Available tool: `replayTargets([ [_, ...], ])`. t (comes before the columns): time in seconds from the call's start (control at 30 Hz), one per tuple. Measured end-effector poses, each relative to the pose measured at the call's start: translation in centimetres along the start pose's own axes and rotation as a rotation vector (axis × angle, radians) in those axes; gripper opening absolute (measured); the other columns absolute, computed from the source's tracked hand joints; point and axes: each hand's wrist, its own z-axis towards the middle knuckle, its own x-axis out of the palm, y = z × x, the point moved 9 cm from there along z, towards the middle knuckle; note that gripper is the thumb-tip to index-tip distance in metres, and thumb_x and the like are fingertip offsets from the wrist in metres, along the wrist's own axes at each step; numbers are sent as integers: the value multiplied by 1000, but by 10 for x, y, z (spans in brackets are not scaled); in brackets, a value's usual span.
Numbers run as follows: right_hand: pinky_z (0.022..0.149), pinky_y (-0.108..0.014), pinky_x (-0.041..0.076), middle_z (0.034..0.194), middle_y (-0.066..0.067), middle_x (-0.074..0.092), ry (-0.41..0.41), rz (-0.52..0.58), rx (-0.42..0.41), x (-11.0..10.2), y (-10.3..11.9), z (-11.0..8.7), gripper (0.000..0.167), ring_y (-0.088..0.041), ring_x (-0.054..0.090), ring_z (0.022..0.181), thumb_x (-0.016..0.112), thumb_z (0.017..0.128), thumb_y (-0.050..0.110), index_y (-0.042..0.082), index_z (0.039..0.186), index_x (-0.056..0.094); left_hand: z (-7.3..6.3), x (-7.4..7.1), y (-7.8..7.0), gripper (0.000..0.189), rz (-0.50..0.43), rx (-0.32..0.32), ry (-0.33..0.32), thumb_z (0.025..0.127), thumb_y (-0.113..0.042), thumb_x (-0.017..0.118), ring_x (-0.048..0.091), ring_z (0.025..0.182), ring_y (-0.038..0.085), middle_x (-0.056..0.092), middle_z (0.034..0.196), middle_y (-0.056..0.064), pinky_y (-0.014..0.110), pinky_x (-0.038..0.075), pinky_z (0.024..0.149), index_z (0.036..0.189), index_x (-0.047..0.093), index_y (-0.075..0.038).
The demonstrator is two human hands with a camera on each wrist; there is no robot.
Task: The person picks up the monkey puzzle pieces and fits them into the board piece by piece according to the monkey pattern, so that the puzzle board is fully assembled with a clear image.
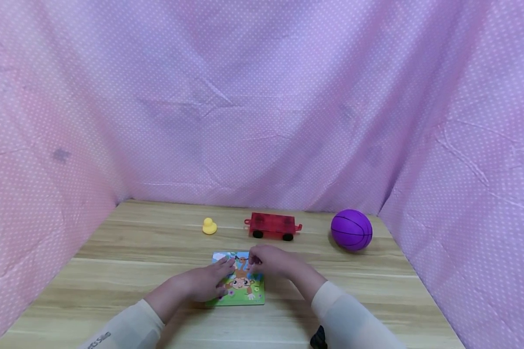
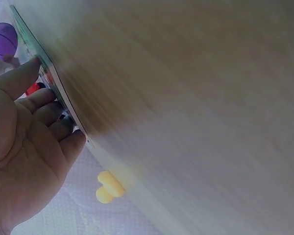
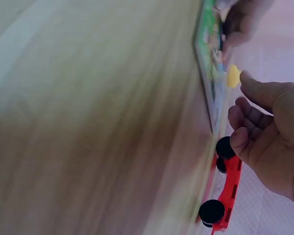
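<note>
A square picture board [image 1: 241,299] with a cartoon monkey on green and blue lies on the table before me. My left hand [image 1: 207,282] rests over its left side, fingers spread and fairly straight; the left wrist view shows the fingertips at the board's face and edge [image 2: 63,93]. Over the upper right part of the board is my right hand [image 1: 270,261], its fingers loosely bent downward. Seen from the right wrist, that right hand [image 3: 269,127] has a gap between thumb and fingers, with nothing visible between them.
Behind the board stand a yellow toy duck [image 1: 209,227] and a red toy wagon [image 1: 272,224] with black wheels. A purple ball [image 1: 351,230] sits at the right rear. Pink dotted cloth [image 1: 262,121] encloses the wooden table [image 1: 157,242]. Something small and black [image 1: 318,338] shows by the right sleeve.
</note>
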Motion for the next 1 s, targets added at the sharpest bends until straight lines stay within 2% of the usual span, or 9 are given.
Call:
replayTargets([
  [0.1, 79, -24, 51, 95, 11, 57, -6, -88, 11, 5, 2, 0, 26, -4, 53, 84, 72, 88, 43, 23, 102, 64, 0, 0, -1, 63, -2, 2, -2, 99, -39, 54, 23, 149, 32, 19, 164, 5, 55, 33, 114, 155, 32, -21],
  [0.17, 83, -25, 51, 98, 12, 56, 4, -152, -1, 10, 6, -2, 30, -4, 53, 86, 73, 85, 47, 25, 102, 65, 0, 0, -1, 63, 10, 8, -7, 99, -38, 55, 23, 149, 32, 19, 164, 6, 55, 34, 113, 155, 32, -20],
  [0.37, 85, -27, 52, 98, 12, 57, -17, -279, -24, 14, 11, -4, 23, -6, 53, 91, 75, 85, 43, 28, 99, 66, 0, -1, 0, 62, 43, 17, -13, 100, -38, 54, 23, 149, 31, 19, 164, 6, 53, 35, 113, 155, 32, -18],
  [0.47, 86, -28, 51, 98, 12, 57, -34, -286, -10, 13, 10, -3, 21, -7, 53, 92, 76, 85, 39, 28, 100, 66, 2, -1, 1, 62, 39, 15, -9, 100, -38, 54, 22, 149, 30, 19, 164, 6, 53, 35, 114, 155, 32, -19],
  [0.67, 87, -26, 51, 99, 11, 57, -34, -297, -39, 13, 13, -2, 20, -7, 54, 93, 76, 85, 36, 27, 100, 67, 2, 0, 2, 63, 32, -3, 0, 99, -40, 54, 23, 149, 29, 21, 164, 5, 53, 34, 114, 155, 32, -20],
  [1.0, 85, -25, 51, 96, 13, 56, 0, -235, -6, 17, 8, 0, 22, -6, 51, 89, 78, 83, 38, 28, 99, 66, 0, 0, -1, 63, 9, -1, -3, 100, -36, 55, 24, 149, 31, 20, 164, 8, 54, 34, 114, 155, 31, -17],
])
